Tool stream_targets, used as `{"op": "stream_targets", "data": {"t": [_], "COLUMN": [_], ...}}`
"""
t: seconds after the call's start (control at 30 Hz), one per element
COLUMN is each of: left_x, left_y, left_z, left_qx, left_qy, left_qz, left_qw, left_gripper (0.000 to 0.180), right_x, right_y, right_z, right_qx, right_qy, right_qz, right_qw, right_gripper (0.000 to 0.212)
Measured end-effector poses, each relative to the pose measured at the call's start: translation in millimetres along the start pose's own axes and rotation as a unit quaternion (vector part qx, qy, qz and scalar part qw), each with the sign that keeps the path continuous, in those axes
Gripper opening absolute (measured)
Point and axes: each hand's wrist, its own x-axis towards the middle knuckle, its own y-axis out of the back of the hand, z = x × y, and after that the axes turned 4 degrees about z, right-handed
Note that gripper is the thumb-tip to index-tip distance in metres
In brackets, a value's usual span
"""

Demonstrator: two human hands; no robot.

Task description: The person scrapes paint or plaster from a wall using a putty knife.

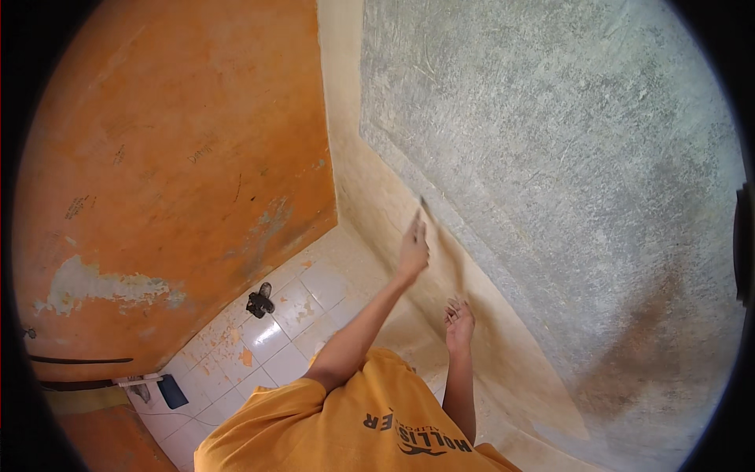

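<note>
My left hand (414, 250) reaches up along the wall and is closed on a small thin tool (423, 202). Only its dark tip shows past my fingers, so its exact kind cannot be made out. The tip is at the lower edge of a rough grey patch (543, 141) on the wall, beside the smooth cream band (377, 189). Lower and to the right, my right hand (458, 324) is raised near the cream band, its fingers loosely bent and somewhat apart. Nothing shows in it.
An orange wall (197, 157) with peeled spots stands at the left and meets the cream wall in a corner. White floor tiles (285, 365) carry paint flakes and a dark crumpled item (260, 300). A blue dustpan-like thing (171, 392) and a thin cord lie at lower left.
</note>
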Motion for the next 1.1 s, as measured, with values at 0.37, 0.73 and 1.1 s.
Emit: {"op": "stream_targets", "data": {"t": [0.37, 0.73, 1.1], "left_x": [-12, -20, -35], "left_y": [5, -2, -25], "left_z": [8, 1, -33], "left_qx": [-0.032, 0.002, 0.053], "left_qy": [0.060, 0.040, -0.104], "left_qz": [-0.063, -0.063, -0.039], "left_qw": [0.996, 0.997, 0.992], "left_gripper": [0.054, 0.053, 0.053], "right_x": [-2, -4, 4], "right_y": [2, 10, 31], "right_z": [5, 7, 3], "right_qx": [0.004, 0.023, 0.043], "right_qy": [-0.011, -0.002, 0.011], "right_qz": [0.023, 0.027, 0.050], "right_qw": [1.000, 0.999, 0.998], "right_gripper": [0.048, 0.045, 0.040]}}
